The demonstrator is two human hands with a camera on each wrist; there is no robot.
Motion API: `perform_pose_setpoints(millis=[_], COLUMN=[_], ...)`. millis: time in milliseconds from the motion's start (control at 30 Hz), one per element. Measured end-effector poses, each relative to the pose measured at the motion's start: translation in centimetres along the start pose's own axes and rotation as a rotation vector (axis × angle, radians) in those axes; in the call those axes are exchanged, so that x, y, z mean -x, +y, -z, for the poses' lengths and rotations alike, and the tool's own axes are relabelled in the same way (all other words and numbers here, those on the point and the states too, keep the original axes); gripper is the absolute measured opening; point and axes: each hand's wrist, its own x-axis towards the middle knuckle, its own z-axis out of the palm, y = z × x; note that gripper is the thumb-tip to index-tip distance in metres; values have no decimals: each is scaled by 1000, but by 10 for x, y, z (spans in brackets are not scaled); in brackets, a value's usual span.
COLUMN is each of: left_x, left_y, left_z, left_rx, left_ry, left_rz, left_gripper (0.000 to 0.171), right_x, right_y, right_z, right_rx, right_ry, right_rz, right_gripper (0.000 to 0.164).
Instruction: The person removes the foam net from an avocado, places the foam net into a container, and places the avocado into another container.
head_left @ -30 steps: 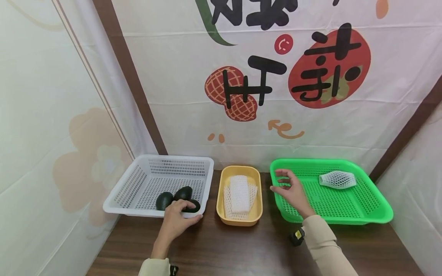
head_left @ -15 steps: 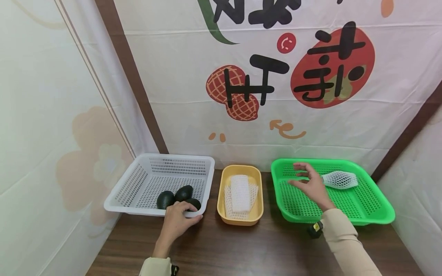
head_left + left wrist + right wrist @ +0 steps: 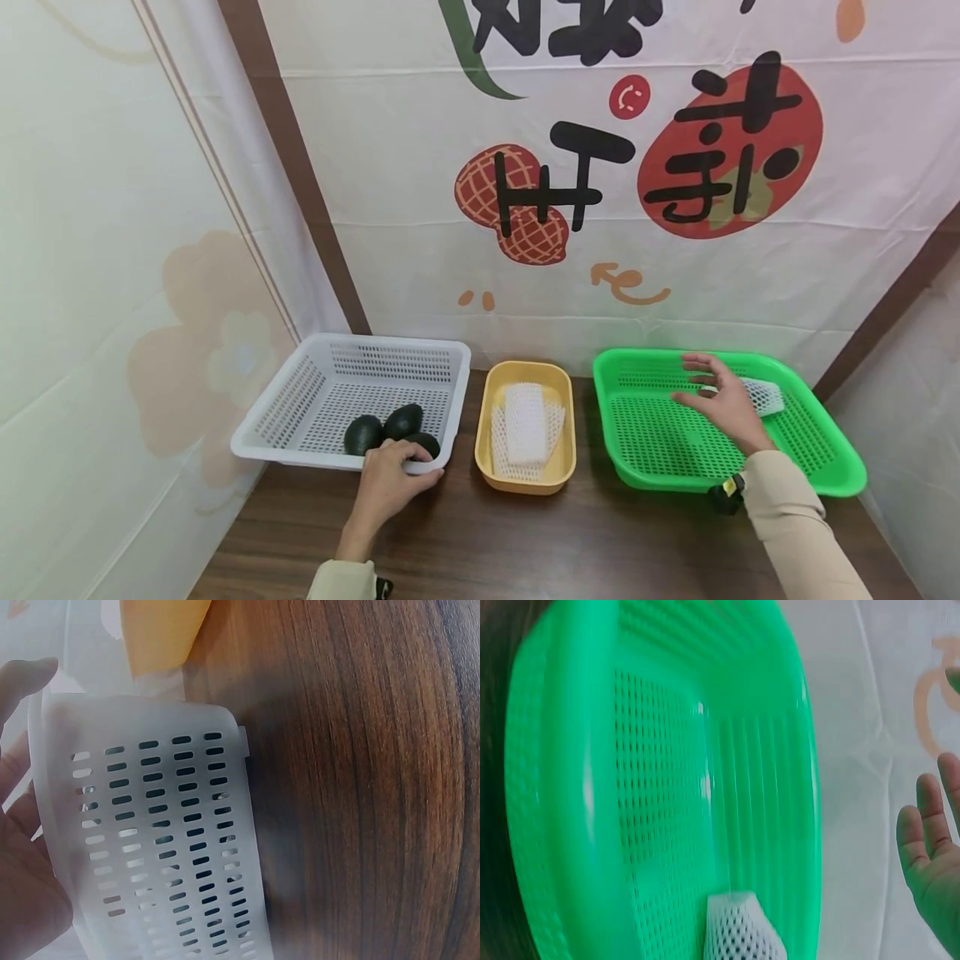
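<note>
In the head view, several dark green avocados point(image 3: 363, 435) lie together in the front right part of the white basket point(image 3: 348, 340). My left hand point(image 3: 390, 487) reaches over that basket's front rim, its loosely bent fingers right at the nearest avocado point(image 3: 425, 444). The thumb stays apart, close to the rim, and the left wrist view shows the basket's slotted wall point(image 3: 172, 817) beside the hand. Over the green basket point(image 3: 660, 483) hovers my right hand point(image 3: 723, 402), fingers spread and holding nothing. Behind it, partly hidden, lies a bulging white foam net sleeve point(image 3: 765, 397).
Between the two baskets stands a small yellow tray point(image 3: 487, 471) with flat white foam net sleeves point(image 3: 527, 425) stacked in it. A printed cloth point(image 3: 420, 267) hangs behind the brown wood table point(image 3: 525, 550), and pale cloth walls rise at both sides.
My right hand has moved right across the green basket, from its left rim to in front of the bulging net sleeve. The left hand has stayed by the nearest avocado.
</note>
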Motion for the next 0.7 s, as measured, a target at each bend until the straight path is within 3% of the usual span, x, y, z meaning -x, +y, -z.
perform_pose_setpoints(millis=[500,700], left_x=[-1,0], left_y=[-2,-2], left_z=[-2,-3], left_rx=[-14,-2], left_ry=[15,15], left_rz=[-10,-7], left_gripper=[23,24], right_x=[-6,-6], right_y=[23,33], right_z=[43,56], right_rx=[55,24], right_ry=[3,-8], right_rz=[-24,-90], right_gripper=[63,65])
